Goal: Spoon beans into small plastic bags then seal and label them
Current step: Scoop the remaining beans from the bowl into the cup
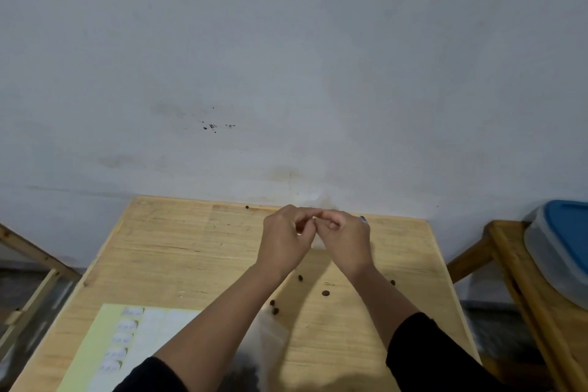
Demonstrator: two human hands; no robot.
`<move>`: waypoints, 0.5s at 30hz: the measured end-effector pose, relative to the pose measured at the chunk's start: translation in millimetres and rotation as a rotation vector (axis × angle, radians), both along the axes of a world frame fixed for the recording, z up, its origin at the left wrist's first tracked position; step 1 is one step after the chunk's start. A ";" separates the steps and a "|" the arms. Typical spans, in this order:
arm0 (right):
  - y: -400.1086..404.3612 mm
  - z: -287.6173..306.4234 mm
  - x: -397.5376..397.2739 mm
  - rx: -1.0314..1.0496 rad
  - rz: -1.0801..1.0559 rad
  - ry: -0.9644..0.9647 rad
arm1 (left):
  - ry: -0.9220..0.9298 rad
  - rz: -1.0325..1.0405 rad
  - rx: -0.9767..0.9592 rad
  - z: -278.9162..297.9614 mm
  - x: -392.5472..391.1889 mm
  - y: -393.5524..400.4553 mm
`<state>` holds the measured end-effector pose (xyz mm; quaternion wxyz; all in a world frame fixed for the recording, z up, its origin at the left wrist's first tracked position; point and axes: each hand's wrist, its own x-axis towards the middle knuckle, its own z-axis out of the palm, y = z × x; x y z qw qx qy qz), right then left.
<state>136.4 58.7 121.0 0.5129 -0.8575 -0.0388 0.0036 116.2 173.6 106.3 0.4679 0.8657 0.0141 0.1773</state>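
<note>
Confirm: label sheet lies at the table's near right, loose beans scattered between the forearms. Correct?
Not quite. The head view shows the label sheet at the table's near left, beside the left forearm. Loose beans do lie scattered between the forearms.

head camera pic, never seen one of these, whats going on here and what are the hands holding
This is a single view from a camera worn on the person's head, looking down at their own bare hands. The left hand and right hand meet above a wooden table, fingers pinching something small and pale; a clear plastic bag seems to hang below, blurred. Loose beans lie scattered on the wood. A label sheet sits near left. A blue-lidded container rests on a stand at right.
</note>
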 end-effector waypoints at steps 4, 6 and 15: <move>-0.9 0.6 1.8 -0.043 0.002 -0.033 | -0.052 -0.186 -0.134 -0.4 -8.6 13.2; -0.4 1.0 2.8 -0.025 0.029 -0.009 | -0.033 -0.279 -0.052 -4.2 -9.7 24.6; 11.4 6.6 -2.3 -0.107 0.272 0.111 | 0.035 -0.317 0.208 -23.4 -2.5 39.8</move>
